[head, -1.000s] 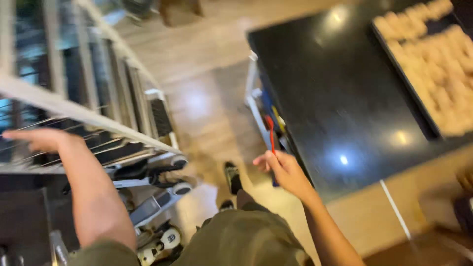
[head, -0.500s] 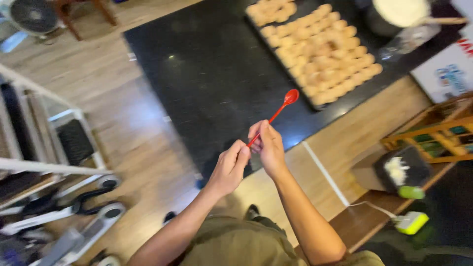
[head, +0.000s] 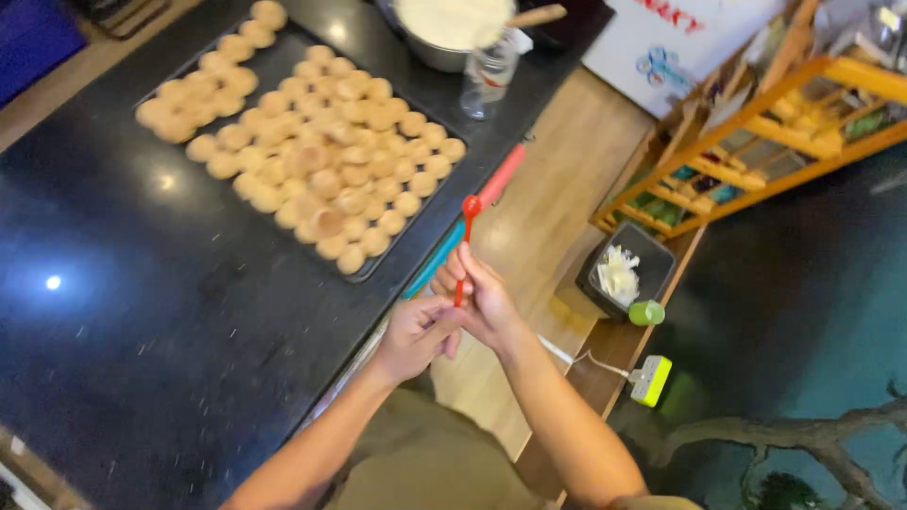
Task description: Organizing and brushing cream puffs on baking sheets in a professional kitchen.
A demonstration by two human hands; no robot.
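Observation:
A thin red spoon (head: 466, 236) points up and away, its handle pinched at the bottom by my right hand (head: 484, 300). My left hand (head: 417, 332) meets the right one at the spoon's lower end, fingers closed around it. Both hands hover over the front edge of a black counter (head: 142, 312). On the counter lies a dark tray (head: 416, 227) packed with several small round pale dough pieces (head: 312, 142).
A metal bowl of white cream (head: 449, 28) with a wooden handle and a glass jar (head: 489, 77) stand at the counter's far end. Red and teal tools (head: 501, 175) lie along its edge. A wooden rack (head: 756, 123), a black box (head: 628, 269) and a power strip (head: 652, 380) sit at the right.
The view swung from a metal rack on the left across to the counter and tray. My left hand left the rack and joined the right hand on the red spoon.

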